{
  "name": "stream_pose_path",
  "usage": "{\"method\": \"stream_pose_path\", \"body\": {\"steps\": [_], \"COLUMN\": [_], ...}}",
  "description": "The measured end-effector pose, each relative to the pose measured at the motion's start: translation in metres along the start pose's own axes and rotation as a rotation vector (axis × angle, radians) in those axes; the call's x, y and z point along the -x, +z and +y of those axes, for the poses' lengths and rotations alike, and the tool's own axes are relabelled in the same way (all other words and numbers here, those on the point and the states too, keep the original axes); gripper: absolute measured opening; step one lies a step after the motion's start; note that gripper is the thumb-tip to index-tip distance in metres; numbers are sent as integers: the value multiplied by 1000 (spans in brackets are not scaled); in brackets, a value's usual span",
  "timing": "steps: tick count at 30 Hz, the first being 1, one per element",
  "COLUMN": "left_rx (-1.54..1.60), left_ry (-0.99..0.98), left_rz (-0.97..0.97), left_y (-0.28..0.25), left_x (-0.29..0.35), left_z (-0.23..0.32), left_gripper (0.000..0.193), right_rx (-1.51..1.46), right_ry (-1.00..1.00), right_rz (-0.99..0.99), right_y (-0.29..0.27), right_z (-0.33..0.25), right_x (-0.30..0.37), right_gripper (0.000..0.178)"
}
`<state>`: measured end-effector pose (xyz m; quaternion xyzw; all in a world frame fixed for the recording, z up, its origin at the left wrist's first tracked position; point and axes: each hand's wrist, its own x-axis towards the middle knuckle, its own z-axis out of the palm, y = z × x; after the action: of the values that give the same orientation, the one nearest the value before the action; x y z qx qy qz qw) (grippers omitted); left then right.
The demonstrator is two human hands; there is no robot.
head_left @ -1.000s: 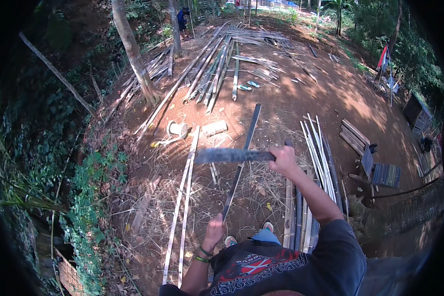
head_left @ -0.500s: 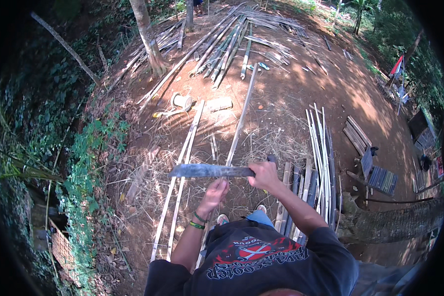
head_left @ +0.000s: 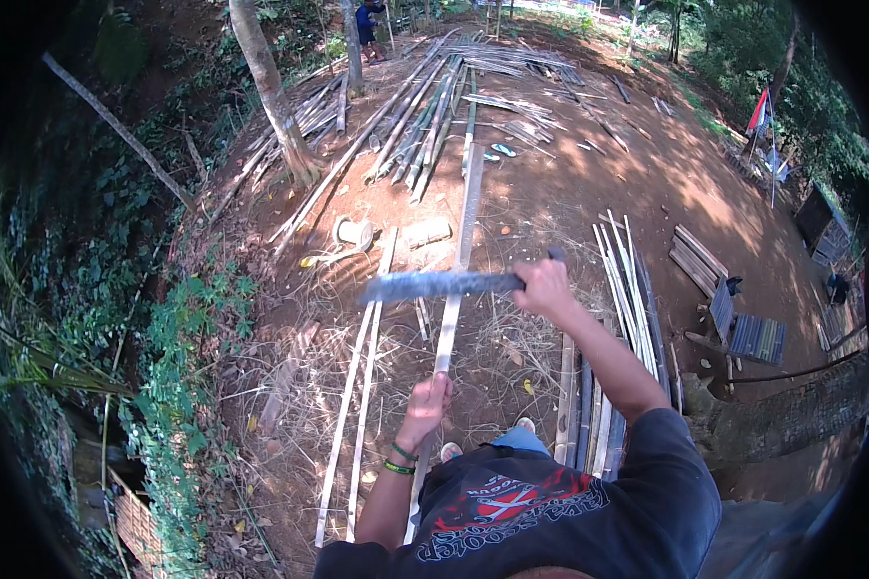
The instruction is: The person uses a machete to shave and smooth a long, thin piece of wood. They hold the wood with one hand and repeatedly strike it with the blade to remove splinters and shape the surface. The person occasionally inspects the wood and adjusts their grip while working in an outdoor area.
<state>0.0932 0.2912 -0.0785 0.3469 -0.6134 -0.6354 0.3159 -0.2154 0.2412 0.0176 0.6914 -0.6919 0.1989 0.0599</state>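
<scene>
Fingers of the right hand [head_left: 545, 288] are curled tightly around the handle of a machete [head_left: 439, 285], whose blade points left across a long bamboo strip [head_left: 447, 333]; whether the two touch, I cannot tell. The left hand [head_left: 426, 405] grips that strip nearer the body. To its left, two pale slats [head_left: 347, 425] lie on the ground [head_left: 550, 193]; poles [head_left: 567, 405] lie to the right.

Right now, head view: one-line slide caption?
Right hand holds a long blade crosswise over the pale strip in the left hand, bamboo poles piled beyond.
</scene>
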Motion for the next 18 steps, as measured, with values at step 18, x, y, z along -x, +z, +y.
{"method": "stream_pose_path", "body": {"steps": [18], "left_rx": [123], "left_ry": [-339], "left_rz": [-60], "left_y": [-15], "left_x": [38], "left_z": [-51], "left_gripper": [50], "right_rx": [196], "right_ry": [240], "right_rz": [7], "right_y": [-23], "right_z": [52], "right_x": [-63], "right_gripper": [20]}}
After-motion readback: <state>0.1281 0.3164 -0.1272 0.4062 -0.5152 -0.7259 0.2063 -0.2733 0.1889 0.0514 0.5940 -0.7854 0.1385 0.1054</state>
